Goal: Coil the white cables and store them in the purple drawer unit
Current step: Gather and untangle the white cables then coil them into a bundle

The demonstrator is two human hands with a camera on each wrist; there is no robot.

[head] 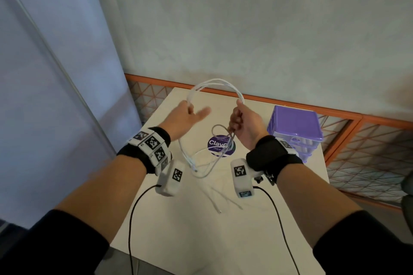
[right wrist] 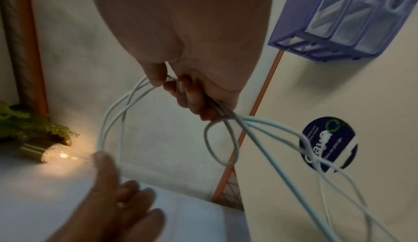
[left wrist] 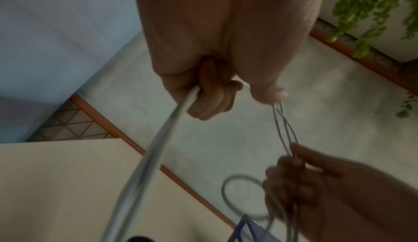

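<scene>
Several strands of white cable (head: 214,82) arch in the air between my two hands, above the white table (head: 201,241). My left hand (head: 190,111) pinches the left end of the arch (left wrist: 158,147), with its other fingers spread. My right hand (head: 238,120) is fisted round the bundle (right wrist: 108,120); a small loop (right wrist: 219,142) and loose ends hang from it towards the table. The purple drawer unit (head: 295,127) stands at the table's back right, just right of my right hand, and shows its clear drawer fronts (right wrist: 353,13) in the right wrist view. A further white cable (head: 223,201) lies on the table.
A round purple sticker (head: 221,144) marks the table under the hanging cable. An orange grid railing (head: 335,116) runs behind and to the right of the table. Black wrist-camera wires (head: 134,219) trail off the front edge. A lit lamp (right wrist: 56,154) and plants (left wrist: 361,13) stand beyond.
</scene>
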